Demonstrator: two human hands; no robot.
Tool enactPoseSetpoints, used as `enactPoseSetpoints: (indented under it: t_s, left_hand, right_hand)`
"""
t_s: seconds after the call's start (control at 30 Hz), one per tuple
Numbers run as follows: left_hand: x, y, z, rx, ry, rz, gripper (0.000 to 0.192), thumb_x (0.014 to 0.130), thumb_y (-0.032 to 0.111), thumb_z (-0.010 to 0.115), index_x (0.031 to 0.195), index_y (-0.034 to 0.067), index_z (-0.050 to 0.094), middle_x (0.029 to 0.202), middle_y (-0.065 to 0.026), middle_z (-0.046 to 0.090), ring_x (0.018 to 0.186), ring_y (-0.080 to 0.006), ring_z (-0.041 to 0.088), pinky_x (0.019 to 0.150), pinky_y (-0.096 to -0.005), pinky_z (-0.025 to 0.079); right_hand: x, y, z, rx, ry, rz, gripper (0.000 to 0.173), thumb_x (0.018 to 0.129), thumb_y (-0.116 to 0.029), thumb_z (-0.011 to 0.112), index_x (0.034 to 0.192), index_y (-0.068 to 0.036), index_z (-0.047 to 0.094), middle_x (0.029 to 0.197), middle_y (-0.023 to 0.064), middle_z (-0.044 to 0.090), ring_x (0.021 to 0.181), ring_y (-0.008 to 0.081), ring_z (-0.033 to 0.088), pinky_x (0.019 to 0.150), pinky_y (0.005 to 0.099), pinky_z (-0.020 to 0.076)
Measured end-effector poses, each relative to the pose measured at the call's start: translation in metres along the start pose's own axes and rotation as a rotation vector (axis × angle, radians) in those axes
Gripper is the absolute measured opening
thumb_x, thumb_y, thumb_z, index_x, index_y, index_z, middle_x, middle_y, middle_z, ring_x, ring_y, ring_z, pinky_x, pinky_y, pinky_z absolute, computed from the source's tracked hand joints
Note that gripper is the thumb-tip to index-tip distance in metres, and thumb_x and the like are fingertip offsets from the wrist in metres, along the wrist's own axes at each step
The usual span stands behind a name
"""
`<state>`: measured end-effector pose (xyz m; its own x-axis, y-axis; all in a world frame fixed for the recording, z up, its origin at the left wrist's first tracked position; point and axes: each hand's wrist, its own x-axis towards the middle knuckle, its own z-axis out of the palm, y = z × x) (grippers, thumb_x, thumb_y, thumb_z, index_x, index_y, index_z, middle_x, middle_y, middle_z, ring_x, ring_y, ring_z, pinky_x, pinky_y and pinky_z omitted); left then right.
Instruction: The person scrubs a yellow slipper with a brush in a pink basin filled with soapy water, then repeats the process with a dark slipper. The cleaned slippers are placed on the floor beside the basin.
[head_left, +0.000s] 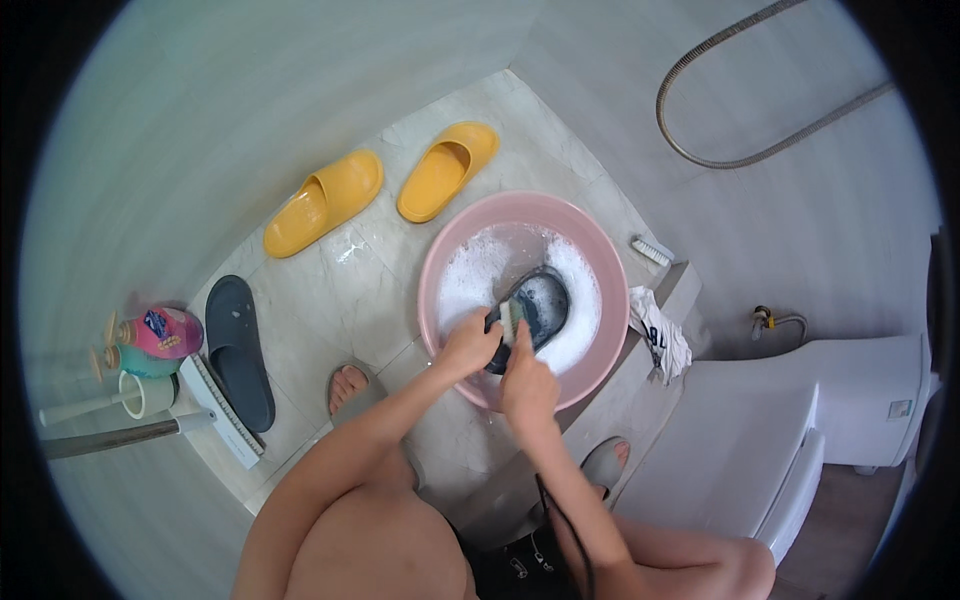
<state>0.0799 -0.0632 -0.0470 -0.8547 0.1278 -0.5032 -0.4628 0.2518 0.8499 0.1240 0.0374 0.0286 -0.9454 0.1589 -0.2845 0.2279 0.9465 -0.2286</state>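
A pink plastic basin (613, 300) of sudsy water stands on the tiled floor before me. Over it, my left hand (471, 346) grips a dark slide sandal (551, 300) by its strap end, holding it tilted above the foam. My right hand (529, 379) is closed around a scrub brush (513, 319), whose pale bristles lie against the sandal; the index finger stretches along the brush. Part of the sandal is hidden by my hands and the brush.
Two yellow slides (442, 174) lie beyond the basin, a dark slide (241, 352) at left beside a floor brush (221, 411) and bottles (169, 334). At right are a small brush (652, 250), a white cloth (660, 334) on a ledge and a toilet (720, 442).
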Motion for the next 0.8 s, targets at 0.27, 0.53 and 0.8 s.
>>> enactPoseSetpoints:
  t_s: [0.27, 0.53, 0.8]
  left_hand:
    - [0.015, -0.047, 0.001, 0.258, 0.272, 0.231, 0.036, 0.094, 0.029, 0.051, 0.112, -0.001, 0.057, 0.078, -0.0152, 0.064, 0.055, -0.0224, 0.061, 0.045, -0.0358, 0.048]
    - [0.007, -0.011, 0.012, 0.153, 0.168, 0.115, 0.036, 0.095, 0.028, 0.048, 0.115, -0.002, 0.056, 0.101, -0.0257, 0.064, 0.098, -0.0422, 0.060, 0.086, -0.0455, 0.044]
    - [0.003, 0.002, 0.020, 0.238, 0.177, 0.127, 0.040, 0.095, 0.027, 0.048, 0.121, -0.003, 0.053, 0.107, -0.0282, 0.062, 0.104, -0.0423, 0.058, 0.090, -0.0453, 0.043]
  right_hand:
    - [-0.002, -0.022, -0.019, -0.212, -0.212, -0.089, 0.050, 0.091, -0.014, 0.042, 0.140, -0.009, 0.039, 0.084, 0.0219, 0.068, 0.075, 0.0357, 0.069, 0.068, 0.0446, 0.0549]
    - [0.029, 0.017, -0.009, -0.194, -0.141, 0.065, 0.053, 0.090, -0.013, 0.042, 0.142, -0.004, 0.035, 0.083, 0.0198, 0.069, 0.079, 0.0340, 0.069, 0.069, 0.0448, 0.0545]
    - [0.046, 0.033, 0.001, -0.221, -0.050, 0.106, 0.052, 0.089, -0.014, 0.047, 0.140, -0.005, 0.040, 0.079, 0.0169, 0.069, 0.073, 0.0310, 0.070, 0.064, 0.0415, 0.0553]
